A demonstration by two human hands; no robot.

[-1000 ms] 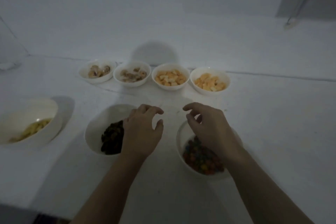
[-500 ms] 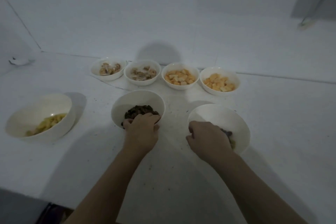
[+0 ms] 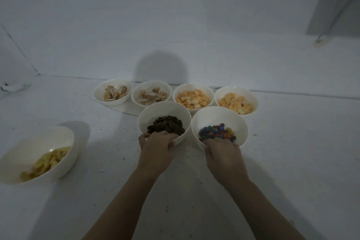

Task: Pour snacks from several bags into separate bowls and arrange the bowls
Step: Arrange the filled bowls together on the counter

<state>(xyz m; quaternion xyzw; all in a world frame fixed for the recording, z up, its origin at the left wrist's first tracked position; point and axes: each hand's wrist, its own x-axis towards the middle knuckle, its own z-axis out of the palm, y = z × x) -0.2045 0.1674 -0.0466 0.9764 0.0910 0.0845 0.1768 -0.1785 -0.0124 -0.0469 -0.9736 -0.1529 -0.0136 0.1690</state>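
White table (image 3: 292, 161), seven bowls (image 3: 164, 111)

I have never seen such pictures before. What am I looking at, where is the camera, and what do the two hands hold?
No machine here: a person wears a camera on the head, looking down at their own arms. On the white surface stand seven white bowls of snacks. The left hand grips the near rim of the white bowl of dark brown snacks. The right hand grips the near rim of the white bowl of multicoloured round candies. Behind them is a row of four smaller bowls. The white bowl of pale yellow pieces sits apart at the left.
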